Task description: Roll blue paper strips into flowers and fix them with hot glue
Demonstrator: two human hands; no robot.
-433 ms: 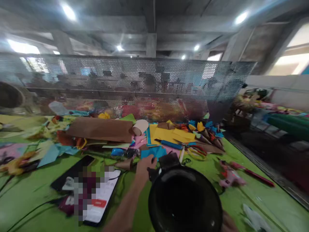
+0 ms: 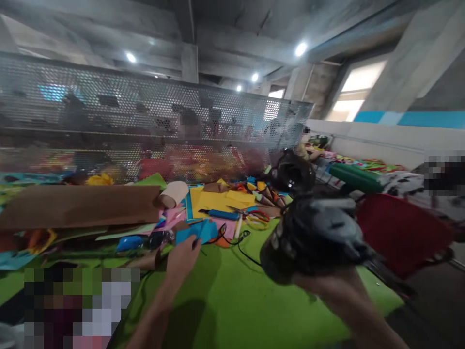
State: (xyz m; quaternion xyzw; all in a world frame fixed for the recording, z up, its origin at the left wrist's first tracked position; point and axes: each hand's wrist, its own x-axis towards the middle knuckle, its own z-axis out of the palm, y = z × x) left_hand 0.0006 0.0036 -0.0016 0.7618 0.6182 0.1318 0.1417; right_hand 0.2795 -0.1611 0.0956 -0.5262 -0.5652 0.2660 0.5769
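Observation:
A bulky black device [image 2: 290, 254] with a grey rounded top is raised at the right, its kind blurred by motion. My right hand [image 2: 323, 288] grips it from below, the fingers mostly hidden behind it. Beyond it shows a black rounded part [image 2: 293, 174]; whether they join I cannot tell. My left hand [image 2: 183, 259] is closed over the table by folded blue paper [image 2: 198, 232], with a small dark bit at its fingertips. A thin black cord [image 2: 249, 254] runs from near the blue paper towards the device.
Yellow paper sheets [image 2: 214, 198], a blue-handled cutter [image 2: 223, 214] and scissors [image 2: 257, 220] lie ahead. Brown paper [image 2: 83, 206] and a white roll [image 2: 174, 195] sit left. A perforated metal screen [image 2: 145, 116] stands behind; a red chair [image 2: 403, 232] is at the right.
The view has turned right. My right hand has swung the black device up and to the right, turning it. My left hand is now apart from the device.

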